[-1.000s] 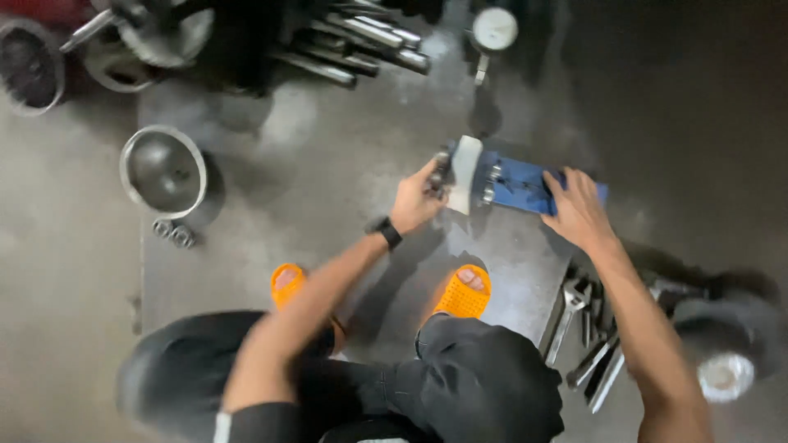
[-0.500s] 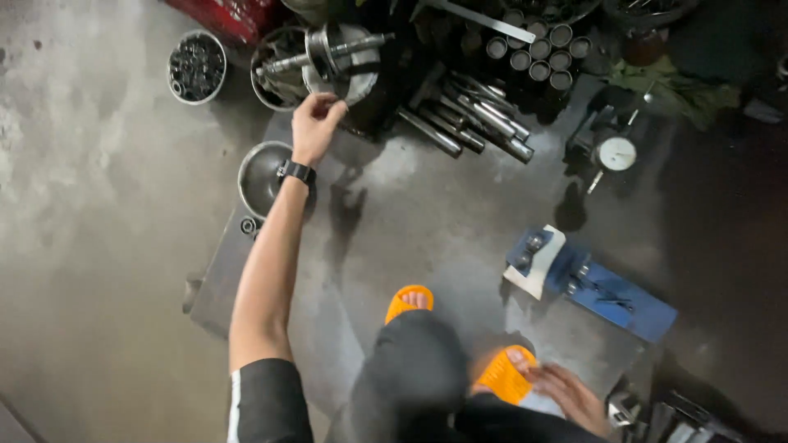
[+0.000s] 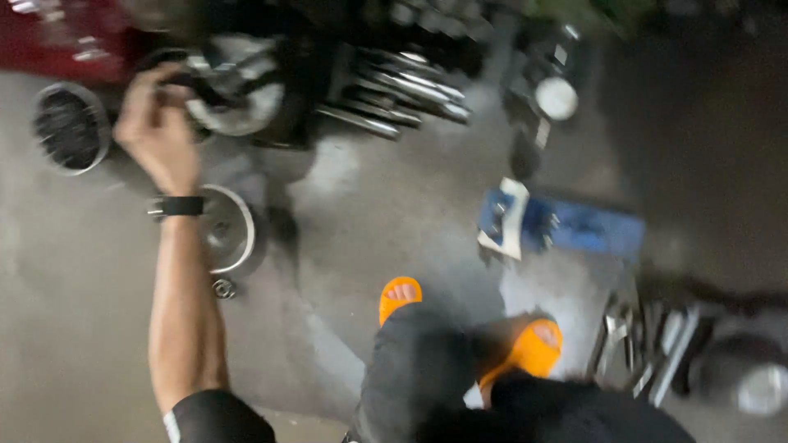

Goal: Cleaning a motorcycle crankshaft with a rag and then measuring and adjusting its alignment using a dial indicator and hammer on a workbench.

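My left hand [image 3: 158, 123], with a black watch on the wrist, is stretched out to the far left. Its fingers curl against the edge of a round machined metal part [image 3: 234, 94] on the floor. The picture is blurred, so I cannot tell whether the fingers grip the part or only touch it. A shiny metal bowl [image 3: 228, 234] lies just under the wrist. My right hand is out of view. A blue tool with a white end [image 3: 566, 226] lies on the floor to the right, untouched.
A round tub of small dark parts [image 3: 70, 127] stands far left, by a red crate [image 3: 57, 41]. Steel rods [image 3: 394, 98] and a dial gauge [image 3: 556, 97] lie at the back. Wrenches [image 3: 648, 344] lie right of my orange sandals [image 3: 400, 295]. Small nuts [image 3: 223, 287] sit near the bowl.
One second ago both hands were on the blue tool. The left hand has since reached over to the round metal part and stays there; the right hand has dropped out of view.
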